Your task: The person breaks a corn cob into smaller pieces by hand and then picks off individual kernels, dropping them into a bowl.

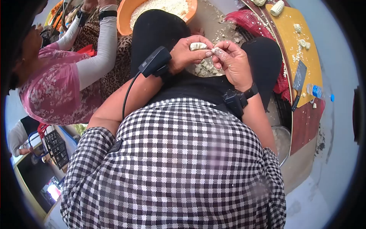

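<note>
In front of my lap, my left hand (187, 53) curls around a short piece of white corn cob (198, 46), its kernel rows facing up. Close beside it, my right hand (233, 63) is closed, with thumb and index finger pinching a small whitish bit (215, 50) near my left thumb tip. Pale crumbs cling to the fingers of my right hand. Beneath the hands, between my knees, lies a pile of pale cob pieces (206, 69).
An orange basin (124, 17) of white kernels stands ahead. At right, a yellow board (310, 34) holds a corn cob (277, 8), several pieces, a cleaver (299, 78) and a water bottle (317, 91). A red mesh sack (248, 20) lies beside it. Another person (61, 82) works at left.
</note>
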A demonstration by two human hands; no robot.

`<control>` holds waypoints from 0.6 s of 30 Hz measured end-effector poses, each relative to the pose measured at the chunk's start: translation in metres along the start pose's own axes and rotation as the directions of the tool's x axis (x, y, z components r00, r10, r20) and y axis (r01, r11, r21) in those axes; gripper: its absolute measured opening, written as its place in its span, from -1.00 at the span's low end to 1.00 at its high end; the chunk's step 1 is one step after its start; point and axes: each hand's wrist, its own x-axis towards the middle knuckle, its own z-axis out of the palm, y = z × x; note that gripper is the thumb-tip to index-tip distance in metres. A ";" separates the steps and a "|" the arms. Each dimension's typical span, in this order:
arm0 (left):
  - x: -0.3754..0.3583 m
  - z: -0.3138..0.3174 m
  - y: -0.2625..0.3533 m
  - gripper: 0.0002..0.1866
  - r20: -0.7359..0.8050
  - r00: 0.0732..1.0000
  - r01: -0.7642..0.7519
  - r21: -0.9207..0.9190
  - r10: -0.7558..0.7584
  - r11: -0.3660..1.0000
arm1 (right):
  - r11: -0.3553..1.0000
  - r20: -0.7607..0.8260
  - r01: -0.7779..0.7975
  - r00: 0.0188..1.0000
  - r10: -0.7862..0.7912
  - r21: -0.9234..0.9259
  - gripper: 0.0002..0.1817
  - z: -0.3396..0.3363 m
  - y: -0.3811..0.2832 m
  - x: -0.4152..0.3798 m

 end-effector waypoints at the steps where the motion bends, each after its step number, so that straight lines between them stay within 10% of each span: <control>1: 0.000 0.001 -0.001 -0.79 -0.019 1.000 -0.016 0.039 0.017 0.999 | 1.000 -0.010 -0.004 1.000 0.004 -0.025 -0.91 0.000 0.000 0.000; 18: 0.006 -0.004 -0.008 -0.91 -0.120 0.991 -0.029 0.287 0.066 0.957 | 0.959 -0.043 0.044 0.997 -0.058 -0.281 -0.93 -0.001 0.004 0.003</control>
